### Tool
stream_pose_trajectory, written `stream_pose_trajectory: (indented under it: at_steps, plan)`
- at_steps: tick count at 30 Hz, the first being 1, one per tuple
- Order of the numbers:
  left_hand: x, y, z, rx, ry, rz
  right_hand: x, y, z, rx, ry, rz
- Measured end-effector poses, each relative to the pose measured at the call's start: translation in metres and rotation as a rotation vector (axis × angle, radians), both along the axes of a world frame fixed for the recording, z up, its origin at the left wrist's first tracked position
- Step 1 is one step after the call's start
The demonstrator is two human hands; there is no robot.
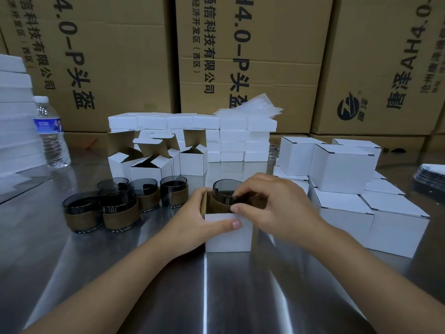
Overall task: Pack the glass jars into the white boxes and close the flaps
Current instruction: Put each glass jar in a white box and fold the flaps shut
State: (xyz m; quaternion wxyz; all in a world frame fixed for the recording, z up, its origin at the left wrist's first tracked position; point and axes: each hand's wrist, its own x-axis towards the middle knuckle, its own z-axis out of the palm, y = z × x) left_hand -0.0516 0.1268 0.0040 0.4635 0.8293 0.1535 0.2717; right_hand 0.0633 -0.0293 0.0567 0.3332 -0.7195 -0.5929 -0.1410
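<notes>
Packing is partway: closed boxes (340, 169) stack right, five jars (119, 212) wait left. Right grip (272, 203) pinches a jar (225, 189) half inside the box (228, 237) the left grip (192, 222) holds; flaps open.

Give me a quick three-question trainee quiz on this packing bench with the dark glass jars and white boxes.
1. True or false: the right hand holds a smoked glass jar with a brown sleeve at the mouth of the open white cardboard box.
2. The left hand: A) grips that box's side, B) holds a water bottle, C) lies flat on the table?
3. How many other sleeved jars wait on the steel table?

Key: 1 true; 2 A; 3 five.
</notes>
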Motion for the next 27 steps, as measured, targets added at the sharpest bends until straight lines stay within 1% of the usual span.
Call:
stream_pose_trajectory:
  at_steps: [12, 16, 23, 27]
  plan:
    - [0.0009, -0.0004, -0.0006, 0.007, -0.010, 0.001, -0.0069, 0.0016, 0.0001, -0.105, 0.086, 0.011]
    - [0.0009, -0.0009, -0.0006, -0.015, -0.023, -0.006, -0.0091, 0.0039, -0.0027, -0.155, 0.044, -0.005]
    - [-0.0001, -0.0040, 0.0024, -0.025, -0.017, -0.002, -0.0088, 0.0054, -0.0040, -0.202, 0.027, -0.002]
    - [-0.0013, -0.0055, 0.0031, -0.034, -0.019, -0.014, -0.0093, 0.0054, -0.0069, -0.225, -0.054, 0.014]
